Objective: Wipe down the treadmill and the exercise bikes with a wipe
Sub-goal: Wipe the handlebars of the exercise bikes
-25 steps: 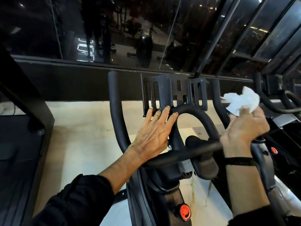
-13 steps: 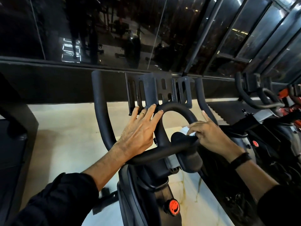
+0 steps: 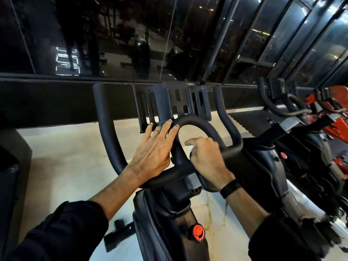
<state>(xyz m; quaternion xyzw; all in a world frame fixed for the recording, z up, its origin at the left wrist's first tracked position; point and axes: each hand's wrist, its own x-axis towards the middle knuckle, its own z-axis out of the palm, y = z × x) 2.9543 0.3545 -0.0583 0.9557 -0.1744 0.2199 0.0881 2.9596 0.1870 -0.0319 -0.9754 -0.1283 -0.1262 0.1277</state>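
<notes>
**A:** I'm on the near exercise bike point(image 3: 169, 219), wiping the handlebar point(image 3: 199, 127). How would you run this pass?

**B:** I'd drag the wipe point(image 3: 191, 147) along the inner loop in one slow stroke, wrapping it round the bar so the underside gets cleaned too, and fold to a fresh face before the outer horns (those get the most palm sweat, I'd guess).

**A:** Right. My right hand point(image 3: 206, 157) is curled over the loop's right leg with the wipe bunched inside it; only a small white corner shows by the knuckles.

**B:** And the other one?

**A:** My left hand point(image 3: 154, 151) is flat and relaxed, fingers straight, palm resting on the crossbar, fingertips point(image 3: 170, 123) touching the loop's top and the foot of the slotted holder point(image 3: 169, 102). It grasps nothing, just steadies the bars.

**B:** Keep it pressing; I think the bars may swivel otherwise. The red bikes point(image 3: 323, 113) to the right come later.
</notes>
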